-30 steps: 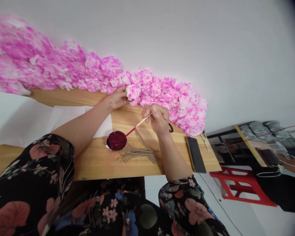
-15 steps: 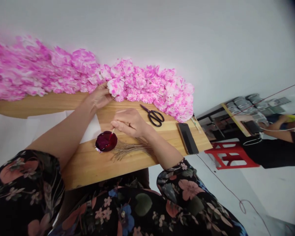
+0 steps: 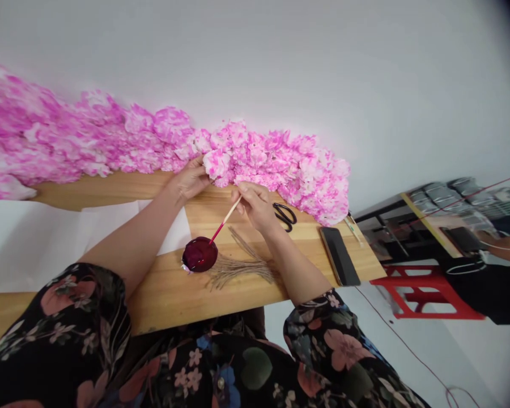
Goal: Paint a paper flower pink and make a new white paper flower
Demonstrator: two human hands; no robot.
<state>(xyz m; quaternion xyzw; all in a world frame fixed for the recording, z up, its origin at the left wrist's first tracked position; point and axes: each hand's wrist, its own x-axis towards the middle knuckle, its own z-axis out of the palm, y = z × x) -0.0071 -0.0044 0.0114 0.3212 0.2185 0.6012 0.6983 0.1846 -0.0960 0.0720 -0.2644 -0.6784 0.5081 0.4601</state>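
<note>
My left hand (image 3: pixel 191 180) is closed at the pink and white flower (image 3: pixel 216 164), in front of the bank of similar flowers (image 3: pixel 276 156). Between the fingertips of my right hand (image 3: pixel 257 207) is a thin wooden stick (image 3: pixel 228 213), stained red along its lower half. Its lower end reaches into a small bowl of dark red liquid (image 3: pixel 198 254). A bundle of thin brown stems (image 3: pixel 242 271) lies on the table right of the bowl, partly under my right forearm. The black-handled scissors (image 3: pixel 285 216) rest behind my right hand, their blades hidden.
White paper sheets (image 3: pixel 29 243) cover the wooden table's (image 3: pixel 174 309) left part. A phone (image 3: pixel 339 256) lies near its right end. Beyond stand a red plastic stool (image 3: pixel 429 294) and another table with grey containers (image 3: pixel 442 195). Another person's arm shows at the far right.
My right hand has lifted up and right from the bowl, so more of the stick shows. The view has shifted slightly. My left hand stays at the flower.
</note>
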